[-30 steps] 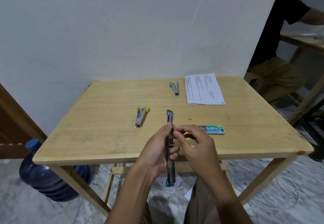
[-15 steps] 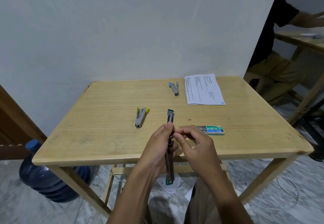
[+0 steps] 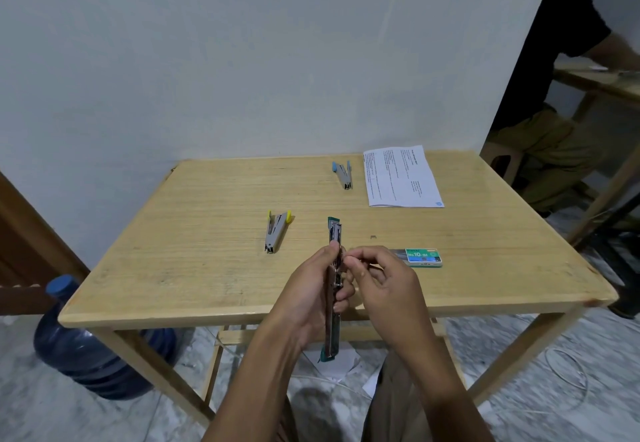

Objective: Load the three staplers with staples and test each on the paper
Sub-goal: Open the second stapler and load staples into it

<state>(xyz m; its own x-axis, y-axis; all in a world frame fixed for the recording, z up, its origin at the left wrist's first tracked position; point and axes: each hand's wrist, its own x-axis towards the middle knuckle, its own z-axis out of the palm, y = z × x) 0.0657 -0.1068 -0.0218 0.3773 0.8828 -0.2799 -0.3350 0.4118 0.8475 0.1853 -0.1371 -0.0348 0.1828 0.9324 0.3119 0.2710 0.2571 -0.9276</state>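
Wht wall point(image 3: 242, 43), wood tbl point(image 3: 207, 199), marble flr point(image 3: 34, 421)

Pale wood-grain worktop point(image 3: 194, 220); white printed paper point(image 3: 401, 178). Grey staplers carry yellow tips point(image 3: 275, 232), blue tips point(image 3: 343, 175) and green ends point(image 3: 334, 230). The staple box point(image 3: 423, 257) is green, the water jug point(image 3: 90, 355) dark blue.

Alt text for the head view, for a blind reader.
A left hand grips a green-ended metal stapler, right hand pinching at its middle, at a wooden table with yellow-tipped stapler, blue-tipped stapler, green staple box and printed paper.
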